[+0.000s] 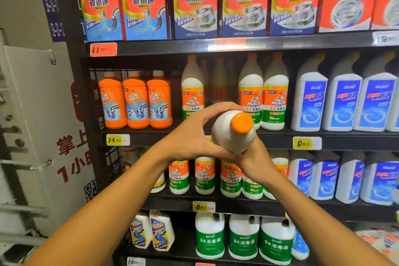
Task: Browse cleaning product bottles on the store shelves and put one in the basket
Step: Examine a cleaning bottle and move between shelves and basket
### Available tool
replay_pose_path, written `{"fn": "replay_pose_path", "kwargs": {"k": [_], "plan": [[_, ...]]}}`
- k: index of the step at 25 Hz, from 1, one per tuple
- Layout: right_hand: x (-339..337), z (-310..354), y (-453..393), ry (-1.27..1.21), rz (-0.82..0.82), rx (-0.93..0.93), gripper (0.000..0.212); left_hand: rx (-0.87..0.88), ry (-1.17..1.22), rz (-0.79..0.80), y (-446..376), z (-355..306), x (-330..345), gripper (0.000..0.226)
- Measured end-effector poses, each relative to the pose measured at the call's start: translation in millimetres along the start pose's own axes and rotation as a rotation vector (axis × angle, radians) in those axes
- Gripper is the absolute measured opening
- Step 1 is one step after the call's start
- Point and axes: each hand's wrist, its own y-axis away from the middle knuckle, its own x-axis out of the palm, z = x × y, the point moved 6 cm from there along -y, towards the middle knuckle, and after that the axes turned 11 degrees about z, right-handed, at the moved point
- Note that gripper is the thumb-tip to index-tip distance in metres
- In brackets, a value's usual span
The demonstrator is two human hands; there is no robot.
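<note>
So both hands are on one bottle right now. It's a white bottle (234, 134) with an orange cap (241, 122), off the shelf and tipped so the cap points back toward the camera. The left hand (194, 134) is wrapped around the body from the left side, fingers curled over the top. The right hand (257, 157) is clamped on from underneath, near the base. Looks to me like the two-handed hold is for turning it around to read the label, which faces away from the camera, so I can't tell what's on it.

My guess is it came from the middle shelf (237, 139): there's a gap in the front row of matching white disinfectant bottles (251, 93), between the left one and the pair to its right. The same product in a shorter size (204, 176) sits on the shelf below, and there are orange drain cleaner bottles (136, 101) at the left end of the middle shelf and white-and-blue toilet cleaner bottles (343, 101) toward the right end. Boxes (194, 6) fill the top shelf.

No basket anywhere in view, so I can't say where it is. Seems like the browsing stage, nothing dropped in yet. The grip looks solid enough, though the smooth plastic could slip if one hand lets go.
</note>
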Motion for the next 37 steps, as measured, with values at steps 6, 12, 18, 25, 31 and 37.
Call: {"fn": "replay_pose_path", "kwargs": {"k": [6,12,18,25,31,37], "plan": [[-1,2,3,-0.016,0.015,-0.001,0.08,0.012,0.01,-0.008,-3,0,-3,0.081],[6,1,10,-0.152,0.178,0.069,0.084,-0.036,0.228,-0.165,-6,12,-19,0.073],[12,3,11,-0.352,0.275,0.111,0.083,-0.171,0.224,-0.295,-18,19,-22,0.059],[30,-8,18,-0.791,0.288,0.134,0.078,-0.401,0.156,-0.393,-25,30,-29,0.051],[42,3,23,-1.1,0.26,0.145,0.102,-0.355,0.52,-0.257,-22,39,-22,0.05],[53,51,21,-1.404,0.345,0.108,0.081,-0.406,0.863,-0.342,-21,54,-14,0.062]]}}
